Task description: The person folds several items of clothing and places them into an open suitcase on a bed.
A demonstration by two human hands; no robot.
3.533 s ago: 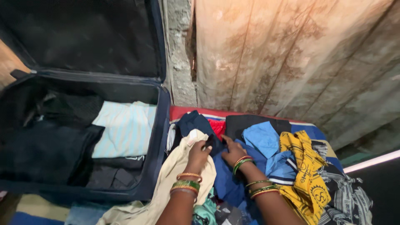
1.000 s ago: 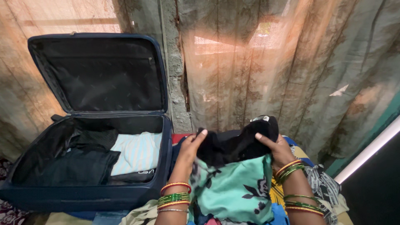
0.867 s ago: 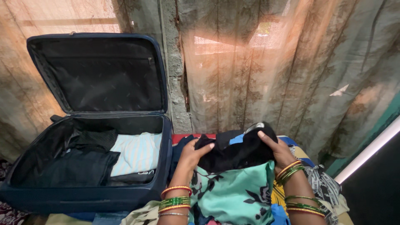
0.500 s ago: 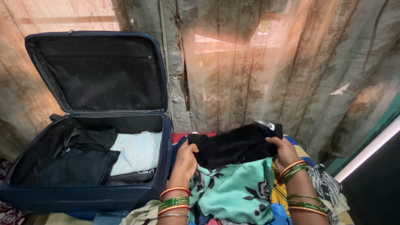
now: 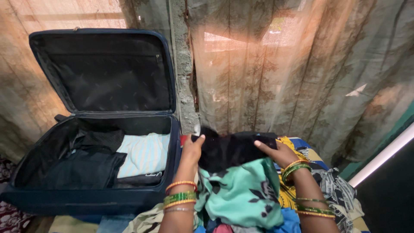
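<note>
My left hand grips the left end of a black garment, and my right hand holds its right end with the fingers laid over the top. The black garment is stretched between them, just above a teal cloth with dark flowers that hangs under it. Both wrists carry green and gold bangles. To the left stands an open dark blue suitcase holding a folded pale striped cloth and black clothes.
A yellow printed cloth, a blue cloth and a beige cloth lie in a pile on the bed below my arms. A thin patterned curtain hangs along the wall behind. The suitcase lid leans open against the wall.
Both hands lifted the black garment and the teal cloth out of the pile. Over the last second they spread the black garment wider and lowered it a little.
</note>
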